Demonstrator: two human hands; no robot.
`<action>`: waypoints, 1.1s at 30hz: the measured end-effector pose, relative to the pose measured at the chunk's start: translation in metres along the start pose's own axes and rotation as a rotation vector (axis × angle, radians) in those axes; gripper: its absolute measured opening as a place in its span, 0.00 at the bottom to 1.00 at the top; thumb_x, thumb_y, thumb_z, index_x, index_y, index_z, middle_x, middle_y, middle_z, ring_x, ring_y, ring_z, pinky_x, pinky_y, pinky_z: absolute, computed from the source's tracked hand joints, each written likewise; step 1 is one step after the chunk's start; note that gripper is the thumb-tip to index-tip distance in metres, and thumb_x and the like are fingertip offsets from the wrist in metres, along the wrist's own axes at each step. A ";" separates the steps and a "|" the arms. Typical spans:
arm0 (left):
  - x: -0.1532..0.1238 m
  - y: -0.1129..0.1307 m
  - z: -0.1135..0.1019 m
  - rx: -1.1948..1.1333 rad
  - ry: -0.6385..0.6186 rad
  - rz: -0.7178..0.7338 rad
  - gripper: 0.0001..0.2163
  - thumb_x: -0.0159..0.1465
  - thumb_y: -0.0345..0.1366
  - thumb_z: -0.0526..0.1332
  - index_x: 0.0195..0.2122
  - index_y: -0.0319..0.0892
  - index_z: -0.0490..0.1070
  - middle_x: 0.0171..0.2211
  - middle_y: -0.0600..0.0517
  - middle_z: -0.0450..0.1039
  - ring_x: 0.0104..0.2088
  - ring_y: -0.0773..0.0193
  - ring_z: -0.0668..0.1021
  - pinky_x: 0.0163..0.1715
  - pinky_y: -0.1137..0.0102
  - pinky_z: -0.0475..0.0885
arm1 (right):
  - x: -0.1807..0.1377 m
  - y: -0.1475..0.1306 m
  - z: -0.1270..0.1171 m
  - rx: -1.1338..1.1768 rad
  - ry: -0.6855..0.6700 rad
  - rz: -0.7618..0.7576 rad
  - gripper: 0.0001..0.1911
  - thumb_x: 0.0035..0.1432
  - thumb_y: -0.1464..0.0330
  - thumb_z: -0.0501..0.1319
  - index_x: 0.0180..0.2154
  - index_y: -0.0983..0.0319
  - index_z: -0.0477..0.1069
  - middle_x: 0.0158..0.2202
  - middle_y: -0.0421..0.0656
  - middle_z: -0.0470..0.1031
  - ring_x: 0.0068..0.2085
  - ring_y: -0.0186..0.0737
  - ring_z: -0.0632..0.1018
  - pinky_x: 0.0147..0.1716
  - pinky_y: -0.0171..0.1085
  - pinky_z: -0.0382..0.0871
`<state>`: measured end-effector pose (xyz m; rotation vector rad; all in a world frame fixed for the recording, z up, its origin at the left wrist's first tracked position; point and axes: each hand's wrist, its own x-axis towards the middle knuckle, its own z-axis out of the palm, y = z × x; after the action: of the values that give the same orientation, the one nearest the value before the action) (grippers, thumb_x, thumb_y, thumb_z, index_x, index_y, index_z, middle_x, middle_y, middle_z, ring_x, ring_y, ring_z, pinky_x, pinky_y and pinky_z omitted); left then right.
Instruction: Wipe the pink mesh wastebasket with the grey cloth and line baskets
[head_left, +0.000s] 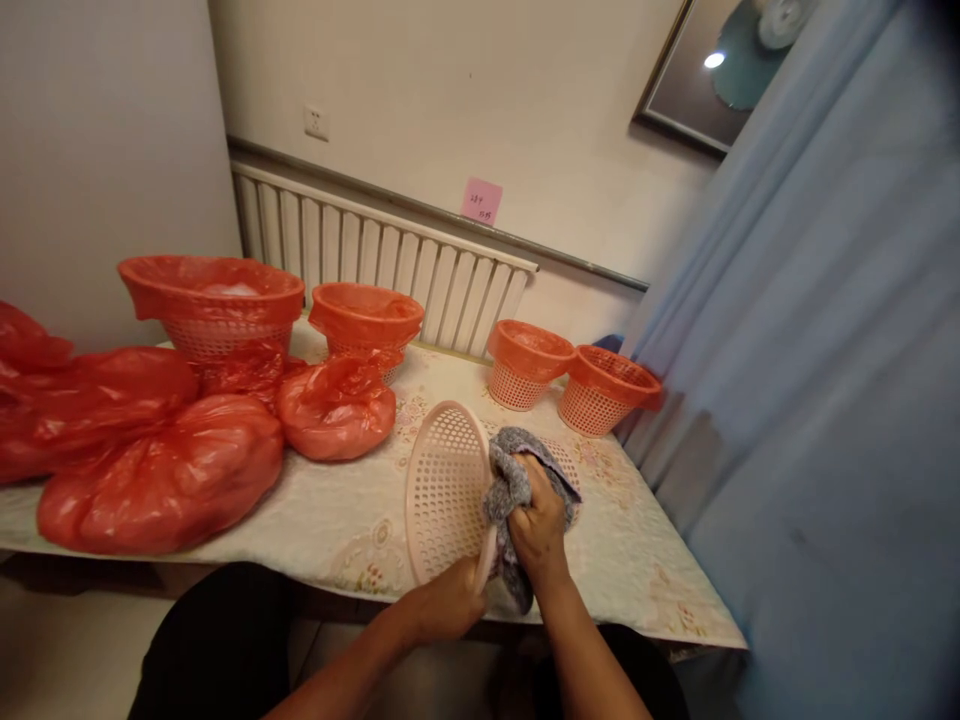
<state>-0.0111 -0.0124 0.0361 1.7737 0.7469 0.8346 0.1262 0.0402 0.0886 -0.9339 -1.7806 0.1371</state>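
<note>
A pale pink plastic basket (448, 490) with rows of holes lies tilted on its side near the table's front edge, its mouth facing left. My left hand (452, 598) is closed on the basket's lower rim. In my right hand (538, 520) a grey cloth (517, 450) is bunched up, pressed against the basket's outer side. The cloth and my right hand hide much of that side, and the cloth's lower end hangs by the table edge.
Red-lined baskets stand at the back: a large one (225, 335), a smaller one (367, 318), and two at right (519, 385) (596, 405). Filled red bags (165, 480) crowd the left side of the cloth-covered table (322, 530). A blue curtain (810, 380) borders the right, a radiator (375, 250) the back.
</note>
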 end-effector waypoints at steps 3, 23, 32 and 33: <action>-0.006 -0.001 0.006 0.007 0.009 -0.003 0.23 0.53 0.22 0.50 0.48 0.40 0.72 0.46 0.52 0.77 0.46 0.58 0.74 0.54 0.65 0.65 | 0.013 0.006 -0.002 -0.017 0.011 0.052 0.26 0.50 0.76 0.53 0.51 0.58 0.73 0.51 0.43 0.75 0.53 0.43 0.73 0.56 0.44 0.64; 0.018 0.016 0.009 -0.303 0.088 0.099 0.33 0.52 0.20 0.55 0.62 0.43 0.63 0.61 0.50 0.67 0.62 0.55 0.66 0.66 0.56 0.51 | -0.001 0.117 -0.053 -0.290 0.141 0.367 0.19 0.48 0.67 0.52 0.38 0.62 0.77 0.33 0.46 0.79 0.35 0.46 0.76 0.38 0.41 0.69; 0.016 0.016 0.000 -0.233 0.074 0.047 0.29 0.51 0.22 0.54 0.56 0.40 0.69 0.55 0.51 0.73 0.57 0.54 0.70 0.63 0.56 0.57 | -0.057 0.060 -0.016 -0.154 0.221 0.219 0.25 0.48 0.71 0.53 0.48 0.63 0.74 0.49 0.49 0.76 0.50 0.49 0.75 0.50 0.47 0.67; 0.016 0.017 -0.001 -0.235 0.068 0.042 0.28 0.51 0.23 0.55 0.55 0.40 0.70 0.53 0.51 0.75 0.55 0.54 0.72 0.61 0.57 0.60 | -0.059 0.047 -0.011 -0.116 0.179 0.169 0.25 0.48 0.72 0.54 0.49 0.61 0.73 0.50 0.48 0.76 0.52 0.48 0.74 0.52 0.48 0.67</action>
<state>-0.0013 -0.0046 0.0560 1.5625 0.6299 0.9738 0.1670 0.0309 0.0251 -1.1444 -1.5567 0.0558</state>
